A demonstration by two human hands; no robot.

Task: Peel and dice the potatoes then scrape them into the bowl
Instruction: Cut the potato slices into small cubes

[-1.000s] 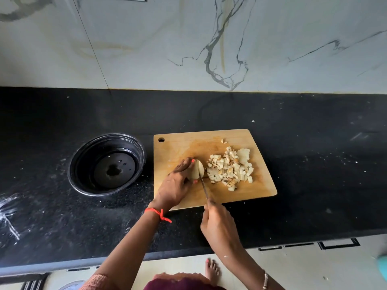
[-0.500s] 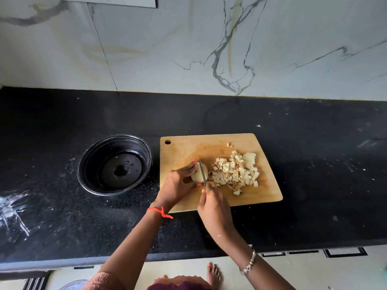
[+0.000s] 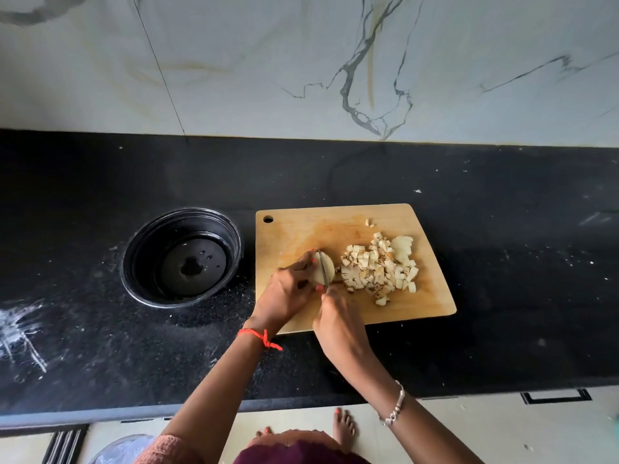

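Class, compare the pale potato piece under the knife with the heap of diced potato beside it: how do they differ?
The pale rounded potato piece is one solid chunk; the heap of small diced potato cubes is many loose bits. The left hand holds the potato piece, with the thin-bladed knife across it; the heap lies untouched. The piece sits left of the heap. Both rest on the wooden cutting board.

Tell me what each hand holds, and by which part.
Left hand pinches the potato piece at its left side; right hand grips the knife by its handle.
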